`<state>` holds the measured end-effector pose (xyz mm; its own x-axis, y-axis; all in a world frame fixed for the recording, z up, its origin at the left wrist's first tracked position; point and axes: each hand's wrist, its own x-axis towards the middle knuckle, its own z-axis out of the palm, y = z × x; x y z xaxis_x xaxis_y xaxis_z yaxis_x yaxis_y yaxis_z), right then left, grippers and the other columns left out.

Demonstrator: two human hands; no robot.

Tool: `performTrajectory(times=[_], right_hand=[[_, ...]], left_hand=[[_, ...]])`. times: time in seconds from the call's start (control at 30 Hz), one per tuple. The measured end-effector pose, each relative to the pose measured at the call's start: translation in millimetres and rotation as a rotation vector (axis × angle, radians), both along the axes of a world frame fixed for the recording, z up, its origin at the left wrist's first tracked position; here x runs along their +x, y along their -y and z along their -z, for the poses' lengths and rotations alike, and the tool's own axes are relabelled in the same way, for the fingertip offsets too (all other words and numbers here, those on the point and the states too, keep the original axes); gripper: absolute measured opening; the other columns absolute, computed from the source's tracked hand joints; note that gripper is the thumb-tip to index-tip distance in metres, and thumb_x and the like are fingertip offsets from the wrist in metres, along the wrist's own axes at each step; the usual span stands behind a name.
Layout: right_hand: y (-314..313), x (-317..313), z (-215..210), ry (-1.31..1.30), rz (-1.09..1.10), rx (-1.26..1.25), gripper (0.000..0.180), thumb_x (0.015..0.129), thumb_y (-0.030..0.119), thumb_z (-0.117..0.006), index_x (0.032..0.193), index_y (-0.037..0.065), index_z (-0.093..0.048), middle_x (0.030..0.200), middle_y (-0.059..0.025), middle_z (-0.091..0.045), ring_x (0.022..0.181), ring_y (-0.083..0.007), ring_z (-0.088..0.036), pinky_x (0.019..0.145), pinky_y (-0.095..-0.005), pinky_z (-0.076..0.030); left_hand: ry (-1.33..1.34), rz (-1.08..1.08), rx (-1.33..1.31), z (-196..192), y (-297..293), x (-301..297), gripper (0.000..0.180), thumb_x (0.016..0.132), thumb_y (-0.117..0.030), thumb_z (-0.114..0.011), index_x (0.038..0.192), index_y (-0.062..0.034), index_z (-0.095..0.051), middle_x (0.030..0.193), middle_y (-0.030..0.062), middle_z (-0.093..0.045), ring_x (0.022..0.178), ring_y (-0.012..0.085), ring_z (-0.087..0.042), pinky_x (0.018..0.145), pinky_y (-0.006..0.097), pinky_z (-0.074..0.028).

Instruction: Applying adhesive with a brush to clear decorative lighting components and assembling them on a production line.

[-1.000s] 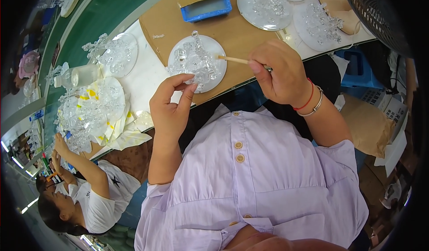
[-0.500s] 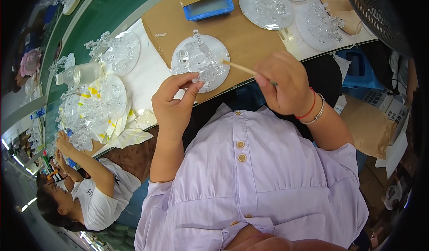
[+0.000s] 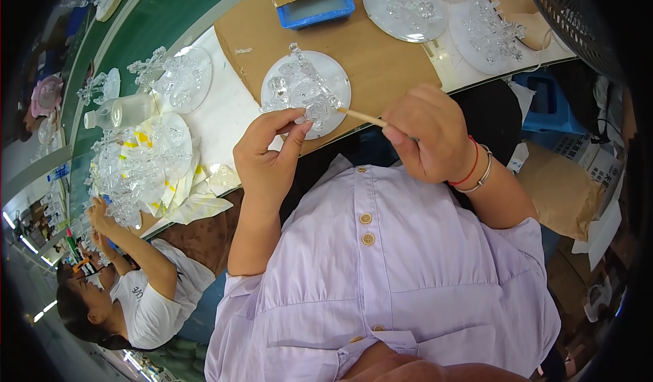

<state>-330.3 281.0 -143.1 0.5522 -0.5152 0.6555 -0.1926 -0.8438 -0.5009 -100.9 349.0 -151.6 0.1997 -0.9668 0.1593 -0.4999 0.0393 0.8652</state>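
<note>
My left hand (image 3: 266, 152) pinches a small clear plastic piece (image 3: 304, 118) between thumb and fingertips, at the near edge of a round white plate (image 3: 335, 69). On that plate lies a pile of clear, glossy plastic parts (image 3: 294, 88), with one longer part slanting across it. My right hand (image 3: 427, 136) is closed around a thin wooden stick (image 3: 364, 117), perhaps a small brush. The stick points left, its darker tip by the plate's right side, close to the clear parts. Whether the tip touches any part I cannot tell.
Brown cardboard (image 3: 391, 62) lies under the plate. Behind it stands a blue tray (image 3: 316, 13) partly covered by cardboard. More plates of clear parts (image 3: 408, 14) sit right and left, with a plastic bottle (image 3: 122, 112) at left. A fan (image 3: 578, 21) stands far right; a co-worker (image 3: 146, 293) sits left.
My right hand has shifted slightly toward me and left, and the stick's tip is lower beside the plate. My left hand keeps its pinch, almost still.
</note>
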Motion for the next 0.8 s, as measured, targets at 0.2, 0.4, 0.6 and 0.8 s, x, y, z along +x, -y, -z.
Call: performTrajectory(times=[0.2, 0.4, 0.6, 0.8], right_hand=[[-0.6, 2.9, -0.4, 0.030, -0.031, 0.031, 0.007, 0.086, 0.003, -0.060, 0.085, 0.002, -0.054, 0.075, -0.0096, -0.059, 0.057, -0.0255, -0.051, 0.054, -0.0345, -0.040], [-1.2, 2.4, -2.2, 0.042, -0.029, 0.041, 0.006, 0.086, 0.002, -0.060, 0.086, 0.002, -0.054, 0.075, -0.0092, -0.060, 0.057, -0.0250, -0.051, 0.054, -0.0339, -0.040], [-2.0, 5.3, 1.4, 0.044, -0.004, 0.069, 0.005, 0.086, 0.000, -0.058, 0.087, 0.001, -0.053, 0.074, -0.0094, -0.059, 0.057, -0.0255, -0.052, 0.054, -0.0344, -0.041], [14.8, 2.3, -0.4, 0.022, 0.110, 0.047, 0.004, 0.089, 0.001, -0.057, 0.089, 0.000, -0.053, 0.074, -0.0103, -0.059, 0.060, -0.0267, -0.054, 0.057, -0.0335, -0.044]], left_hand=[[0.019, 0.022, -0.012, -0.8, 1.2, 0.6, 0.018, 0.078, -0.002, -0.076, 0.095, -0.0017, -0.071, 0.086, 0.0087, -0.069, 0.074, 0.0160, -0.065, 0.069, 0.026, -0.051], [0.041, 0.022, -0.031, -1.6, 1.7, 0.4, 0.017, 0.078, -0.003, -0.076, 0.094, -0.0018, -0.071, 0.087, 0.0090, -0.069, 0.074, 0.0170, -0.065, 0.069, 0.026, -0.051], [0.038, 0.031, -0.031, -1.2, 2.5, 1.1, 0.017, 0.077, -0.002, -0.076, 0.094, -0.0021, -0.071, 0.087, 0.0092, -0.069, 0.075, 0.0173, -0.065, 0.070, 0.027, -0.051], [0.035, 0.030, -0.032, -0.5, 1.7, 2.3, 0.017, 0.078, -0.003, -0.076, 0.094, -0.0018, -0.070, 0.089, 0.0092, -0.070, 0.076, 0.0177, -0.065, 0.070, 0.027, -0.051]])
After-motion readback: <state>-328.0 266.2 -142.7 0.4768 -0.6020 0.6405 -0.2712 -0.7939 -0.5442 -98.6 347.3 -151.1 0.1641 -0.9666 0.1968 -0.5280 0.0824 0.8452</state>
